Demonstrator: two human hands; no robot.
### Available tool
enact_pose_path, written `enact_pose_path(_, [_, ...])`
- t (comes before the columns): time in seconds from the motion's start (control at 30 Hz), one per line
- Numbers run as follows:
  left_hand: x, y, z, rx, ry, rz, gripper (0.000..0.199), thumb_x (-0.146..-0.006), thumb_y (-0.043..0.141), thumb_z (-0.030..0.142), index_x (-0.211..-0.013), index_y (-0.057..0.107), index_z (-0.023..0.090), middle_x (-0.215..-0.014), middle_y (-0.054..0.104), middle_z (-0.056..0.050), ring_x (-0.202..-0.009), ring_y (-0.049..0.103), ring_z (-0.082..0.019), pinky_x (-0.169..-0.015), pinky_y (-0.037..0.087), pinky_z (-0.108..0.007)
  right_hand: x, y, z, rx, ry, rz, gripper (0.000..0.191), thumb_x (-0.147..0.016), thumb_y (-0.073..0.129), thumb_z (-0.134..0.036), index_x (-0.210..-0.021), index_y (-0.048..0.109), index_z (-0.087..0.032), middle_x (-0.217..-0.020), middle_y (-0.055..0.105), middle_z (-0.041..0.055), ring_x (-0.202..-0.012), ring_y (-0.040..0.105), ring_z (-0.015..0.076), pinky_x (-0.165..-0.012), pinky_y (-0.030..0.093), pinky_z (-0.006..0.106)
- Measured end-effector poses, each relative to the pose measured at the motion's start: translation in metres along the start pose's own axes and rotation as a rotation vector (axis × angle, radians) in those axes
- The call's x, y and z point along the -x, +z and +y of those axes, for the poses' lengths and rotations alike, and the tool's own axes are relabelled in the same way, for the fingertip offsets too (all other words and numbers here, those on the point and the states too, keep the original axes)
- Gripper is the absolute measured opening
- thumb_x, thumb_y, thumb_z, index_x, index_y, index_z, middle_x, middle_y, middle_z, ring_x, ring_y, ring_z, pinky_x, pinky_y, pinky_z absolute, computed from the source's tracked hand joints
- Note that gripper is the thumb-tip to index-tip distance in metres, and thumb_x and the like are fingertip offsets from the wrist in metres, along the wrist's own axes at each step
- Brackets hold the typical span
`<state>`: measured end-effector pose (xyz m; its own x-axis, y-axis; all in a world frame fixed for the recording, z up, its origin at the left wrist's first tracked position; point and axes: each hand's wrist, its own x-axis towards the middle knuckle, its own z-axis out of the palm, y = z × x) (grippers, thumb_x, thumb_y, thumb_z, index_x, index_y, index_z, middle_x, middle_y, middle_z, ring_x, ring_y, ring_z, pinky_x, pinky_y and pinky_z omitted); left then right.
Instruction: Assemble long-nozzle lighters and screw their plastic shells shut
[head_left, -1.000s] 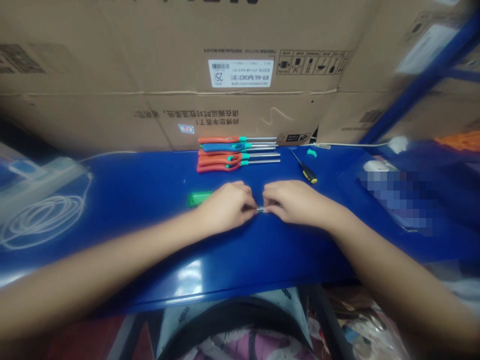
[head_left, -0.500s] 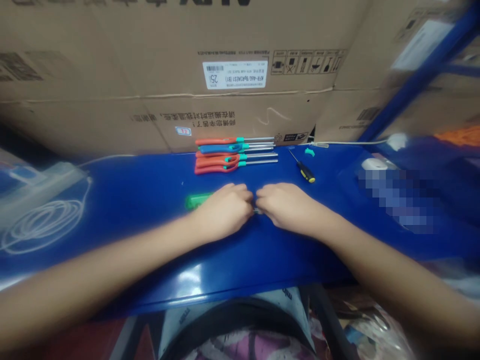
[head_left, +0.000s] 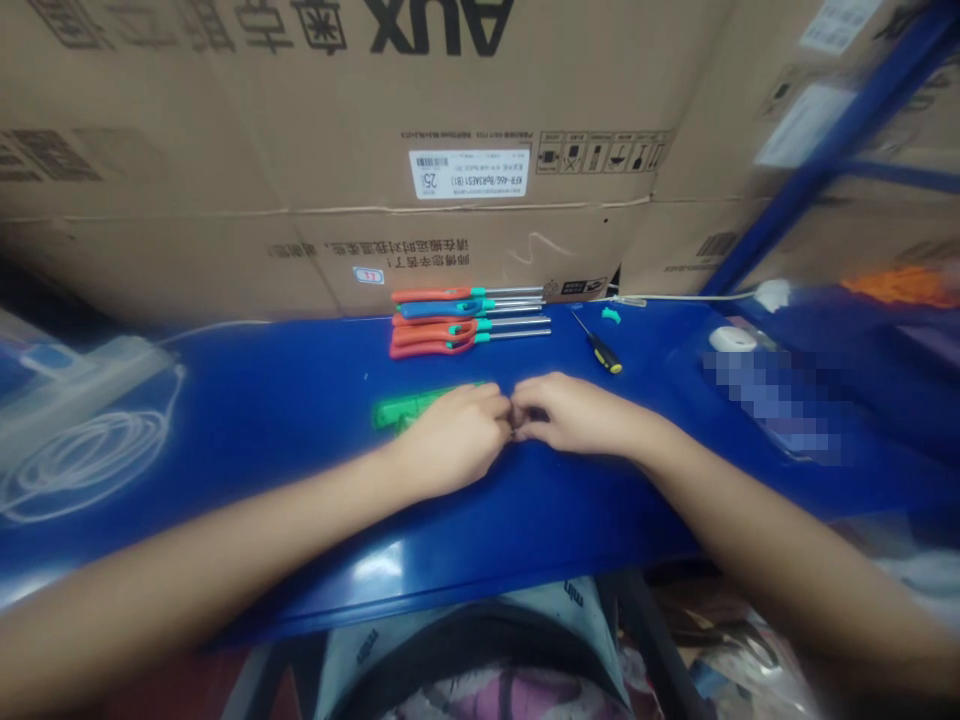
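Note:
A translucent green plastic piece (head_left: 409, 408), like the handle of a long-necked lighter, lies low over the table with its right part hidden under my left hand (head_left: 461, 430). That hand is closed around it, knuckles up. Fingertip to fingertip with it, my right hand (head_left: 574, 412) pinches with thumb and forefinger at the piece's right end; whatever sits between those fingers is too small to make out. Behind both hands lies a row of several long-necked lighters, orange (head_left: 431, 349) and blue (head_left: 435, 309), with metal barrels pointing right.
A black-and-yellow screwdriver (head_left: 604, 354) and a small teal plastic part (head_left: 611, 315) lie behind my right hand. A large cardboard box (head_left: 337, 240) walls off the back of the blue table (head_left: 300, 540). Coiled white cable (head_left: 97, 450) is at left, a white case (head_left: 733, 340) at right.
My right hand's fingers have loosened from a tight fist into a more open pinch. My left hand keeps its hold, with more of the green piece showing. The camera view has tilted up slightly.

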<state>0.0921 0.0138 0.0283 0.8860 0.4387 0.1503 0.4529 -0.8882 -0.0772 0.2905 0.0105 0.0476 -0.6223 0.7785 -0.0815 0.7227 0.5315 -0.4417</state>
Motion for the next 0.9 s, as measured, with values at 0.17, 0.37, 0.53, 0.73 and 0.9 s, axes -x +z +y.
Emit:
enact_pose_path(0.17, [0.012,0.0,-0.004,0.069,-0.013,0.024,0.027,-0.1,0.05,0.023,-0.103,0.075,0.014,-0.094,0.068,-0.011,-0.088,0.06,-0.025,-0.079,0.05,-0.037,-0.006,0.0,-0.005,0.004,-0.007,-0.013,0.009,-0.084,0.066,-0.007,-0.079,0.066,-0.015,-0.087,0.067,0.0038,-0.081,0.058,0.0159,-0.072,0.039,0.025])
enact_pose_path(0.37, [0.053,-0.004,-0.016,0.225,-0.068,0.137,0.029,-0.098,0.055,0.026,-0.124,0.066,0.018,-0.113,0.068,-0.01,-0.101,0.063,-0.023,-0.087,0.054,-0.036,-0.017,-0.001,-0.013,-0.033,0.025,-0.05,0.009,-0.085,0.069,-0.009,-0.079,0.065,-0.014,-0.084,0.066,0.0032,-0.071,0.057,0.012,-0.065,0.039,0.022])
enact_pose_path(0.53, [0.086,-0.011,-0.033,0.239,-0.092,0.181,0.027,-0.096,0.06,0.027,-0.121,0.066,0.02,-0.118,0.067,-0.009,-0.105,0.063,-0.023,-0.092,0.052,-0.038,-0.024,-0.005,-0.02,-0.039,0.062,-0.149,0.01,-0.084,0.068,-0.008,-0.078,0.063,-0.015,-0.076,0.067,0.0012,-0.063,0.059,0.0111,-0.058,0.038,0.021])
enact_pose_path(0.73, [0.1,-0.004,-0.046,0.344,-0.129,0.247,0.026,-0.096,0.063,0.029,-0.121,0.067,0.024,-0.114,0.068,-0.006,-0.104,0.063,-0.02,-0.095,0.051,-0.037,-0.024,-0.005,-0.013,-0.179,0.09,-0.173,0.006,-0.087,0.067,-0.017,-0.083,0.063,-0.016,-0.07,0.066,-0.0016,-0.057,0.06,0.0106,-0.057,0.04,0.022])
enact_pose_path(0.9, [0.098,0.007,-0.043,0.432,-0.233,0.315,0.029,-0.099,0.057,0.027,-0.126,0.065,0.02,-0.12,0.064,-0.009,-0.1,0.065,-0.018,-0.088,0.055,-0.032,-0.016,0.002,-0.005,-0.024,-0.112,0.002,0.005,-0.086,0.068,-0.017,-0.083,0.063,-0.016,-0.076,0.062,-0.0001,-0.066,0.053,0.0114,-0.062,0.038,0.023])
